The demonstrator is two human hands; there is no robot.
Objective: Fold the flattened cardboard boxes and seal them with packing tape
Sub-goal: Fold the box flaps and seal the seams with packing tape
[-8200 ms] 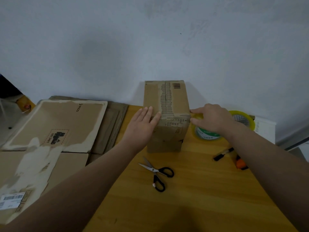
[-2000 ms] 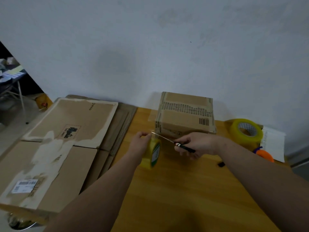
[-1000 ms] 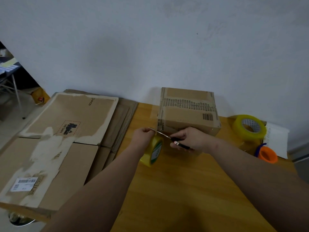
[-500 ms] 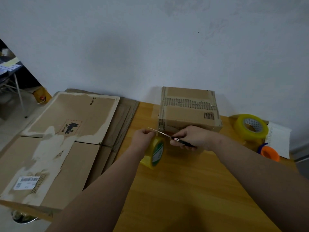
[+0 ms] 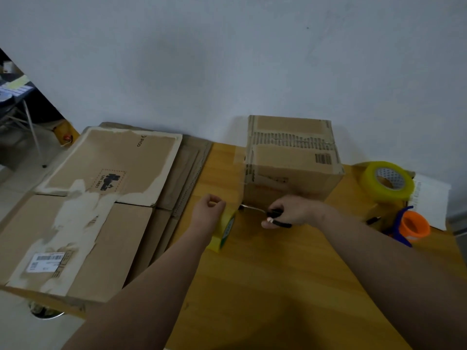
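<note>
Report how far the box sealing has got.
Done: one cardboard box stands folded, tape across its top seam. In hand: the left hand holds a yellow tape roll with a strip running to the box, and the right hand has scissors at that strip. Left: cutting and pressing the strip down, then the flattened boxes stacked at the left.

The brown box [image 5: 290, 170] bore a black barcode. The tape roll [image 5: 225, 229] was yellow, its label green. The counter [image 5: 278, 274] showed honey woodgrain.

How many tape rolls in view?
2. Green-labelled roll gripped by the left hand, by the box's front-left corner; larger yellow roll far right on the table. Orange object nearby: unclear.
</note>
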